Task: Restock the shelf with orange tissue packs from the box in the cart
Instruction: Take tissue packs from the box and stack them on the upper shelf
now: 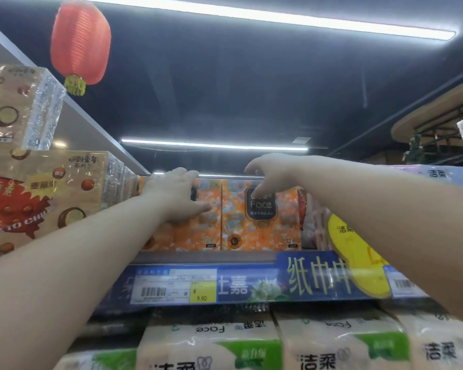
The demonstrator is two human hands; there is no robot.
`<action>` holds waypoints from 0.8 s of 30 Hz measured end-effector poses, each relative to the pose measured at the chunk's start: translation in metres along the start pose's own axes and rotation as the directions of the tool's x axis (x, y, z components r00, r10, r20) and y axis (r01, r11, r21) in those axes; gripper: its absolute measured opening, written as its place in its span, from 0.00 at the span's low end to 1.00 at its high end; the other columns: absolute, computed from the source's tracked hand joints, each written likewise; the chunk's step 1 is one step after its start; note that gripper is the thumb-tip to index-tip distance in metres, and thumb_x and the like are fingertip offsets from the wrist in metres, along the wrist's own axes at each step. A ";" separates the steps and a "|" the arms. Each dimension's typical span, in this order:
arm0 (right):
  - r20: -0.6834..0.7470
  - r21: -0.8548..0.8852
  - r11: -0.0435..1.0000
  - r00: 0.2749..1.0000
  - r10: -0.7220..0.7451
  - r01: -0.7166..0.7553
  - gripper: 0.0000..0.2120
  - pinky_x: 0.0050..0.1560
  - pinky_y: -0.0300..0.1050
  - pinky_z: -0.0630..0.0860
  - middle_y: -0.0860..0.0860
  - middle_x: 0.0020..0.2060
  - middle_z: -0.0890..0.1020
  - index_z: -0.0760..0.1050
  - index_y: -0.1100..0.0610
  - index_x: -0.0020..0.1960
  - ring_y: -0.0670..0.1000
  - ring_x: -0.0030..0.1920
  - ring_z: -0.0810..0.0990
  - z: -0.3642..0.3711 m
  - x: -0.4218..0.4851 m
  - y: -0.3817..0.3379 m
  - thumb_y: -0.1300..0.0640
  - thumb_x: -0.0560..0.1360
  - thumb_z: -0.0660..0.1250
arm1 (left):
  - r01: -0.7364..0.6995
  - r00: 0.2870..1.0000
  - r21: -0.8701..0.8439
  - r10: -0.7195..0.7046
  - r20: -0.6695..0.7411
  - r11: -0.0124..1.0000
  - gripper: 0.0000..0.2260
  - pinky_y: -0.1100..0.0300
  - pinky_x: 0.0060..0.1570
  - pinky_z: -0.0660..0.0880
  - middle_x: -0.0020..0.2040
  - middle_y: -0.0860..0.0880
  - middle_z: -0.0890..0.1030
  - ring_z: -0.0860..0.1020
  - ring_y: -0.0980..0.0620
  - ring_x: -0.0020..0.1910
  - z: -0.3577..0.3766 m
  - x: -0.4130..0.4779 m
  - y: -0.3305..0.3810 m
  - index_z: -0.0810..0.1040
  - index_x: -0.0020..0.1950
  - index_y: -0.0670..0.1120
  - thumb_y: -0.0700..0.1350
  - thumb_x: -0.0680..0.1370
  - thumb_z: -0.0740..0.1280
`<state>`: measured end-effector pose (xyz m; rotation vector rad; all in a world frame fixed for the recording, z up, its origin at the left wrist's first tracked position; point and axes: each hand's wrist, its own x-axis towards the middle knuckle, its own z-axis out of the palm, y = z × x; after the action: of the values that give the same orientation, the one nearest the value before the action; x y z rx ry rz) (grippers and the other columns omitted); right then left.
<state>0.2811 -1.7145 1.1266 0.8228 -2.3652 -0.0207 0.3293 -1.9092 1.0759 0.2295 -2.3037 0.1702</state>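
Top shelf (198,256), centre of frame: two orange tissue packs, upright, side by side and touching. Left orange pack (198,231): partly covered by the left hand (177,194), which lies flat against its upper front, fingers straight toward the top edge, thumb spread to the right. Right orange pack (261,228): black "Face" label on the upper front. The right hand (269,174) arches over its top edge, fingers bent downward with tips at the label; whether they grip or merely touch cannot be told. Hands apart, one at each pack. Left of the orange packs: brown wrapped packs (38,188) printed with nuts, stacked two high. Right of them: a pale pack partly behind a yellow oval sign (354,256). Shelf front: blue strip (251,285) carrying a barcode label and a yellow price tag (202,292) reading 9.90. Shelf below, bottom of frame: beige-and-green tissue packs (214,345). Upper left of frame: red lantern (80,44) against a dark ceiling.
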 end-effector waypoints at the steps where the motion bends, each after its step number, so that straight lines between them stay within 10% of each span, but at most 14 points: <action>1: -0.008 -0.002 1.000 1.000 0.003 -0.003 0.31 0.65 0.49 0.71 0.51 0.70 0.69 0.63 0.54 0.73 0.54 0.68 0.70 -0.003 -0.005 -0.003 0.50 0.74 0.69 | -0.005 1.000 -0.019 0.005 -0.007 1.000 0.34 0.47 0.68 0.62 0.75 0.49 0.62 0.63 0.46 0.73 -0.004 -0.004 0.001 0.59 0.75 0.51 0.66 0.74 0.61; 7: -0.015 -0.009 0.999 0.999 0.045 -0.045 0.26 0.63 0.47 0.70 0.52 0.68 0.71 0.67 0.54 0.71 0.54 0.67 0.71 -0.016 -0.034 -0.024 0.50 0.76 0.67 | -0.009 0.996 -0.120 -0.002 -0.093 0.993 0.25 0.52 0.55 0.70 0.66 0.47 0.70 0.72 0.45 0.64 -0.022 -0.031 -0.002 0.71 0.67 0.49 0.62 0.76 0.61; 24: 0.130 -0.023 0.958 0.950 0.286 -0.285 0.23 0.59 0.44 0.70 0.52 0.66 0.74 0.69 0.53 0.70 0.53 0.65 0.73 -0.045 -0.185 -0.034 0.52 0.76 0.66 | -0.189 0.981 -0.248 0.193 -0.011 0.950 0.25 0.49 0.59 0.70 0.65 0.47 0.72 0.72 0.46 0.63 -0.049 -0.121 0.058 0.71 0.67 0.48 0.62 0.76 0.59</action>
<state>0.4381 -1.6294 1.0522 0.4824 -2.5876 0.0416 0.4325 -1.8296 1.0166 -0.1214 -2.3322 -0.0242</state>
